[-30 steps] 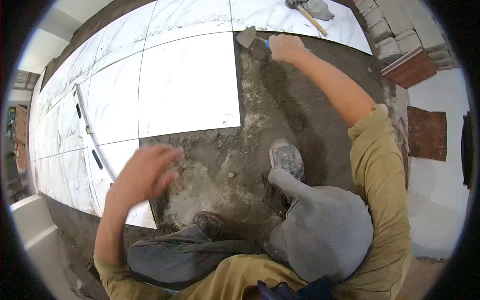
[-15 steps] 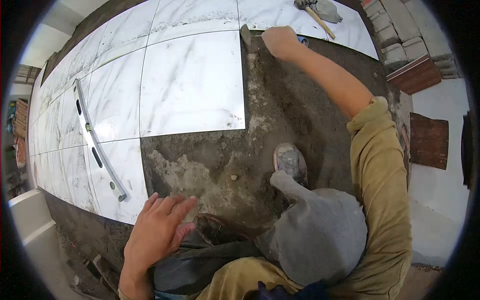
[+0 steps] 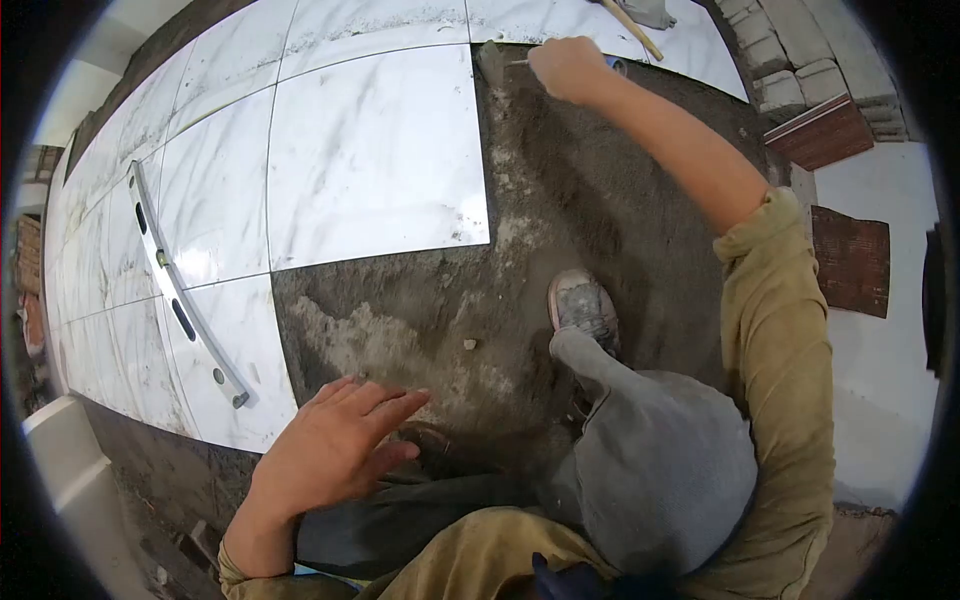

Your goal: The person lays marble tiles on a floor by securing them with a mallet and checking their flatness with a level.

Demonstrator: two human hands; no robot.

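Note:
At the far edge of the bare mortar bed (image 3: 640, 190), my right hand (image 3: 568, 70) is wrapped around the handle of a trowel (image 3: 491, 62). Its blade is right beside the corner of a white marbled tile (image 3: 380, 160), and the blue handle end shows past my fist. My left hand (image 3: 340, 435) has its fingers stretched out, holding nothing. It hovers low over the mortar in front of my knee, near the corner of the nearest laid tile (image 3: 235, 350). A small pebble (image 3: 470, 344) lies on the mortar.
A spirit level (image 3: 180, 290) lies slantwise across the tiles on the left. A wooden-handled tool (image 3: 634, 30) rests on the far tiles beside a grey bundle (image 3: 655, 12). My shoe (image 3: 584, 310) stands on the mortar. Brown boards (image 3: 850, 260) and blocks (image 3: 780, 92) are at right.
My left hand has shifted right and forward over the mortar, fingers still spread. My right hand stays on the trowel near the tile edge. The whole view has shifted slightly.

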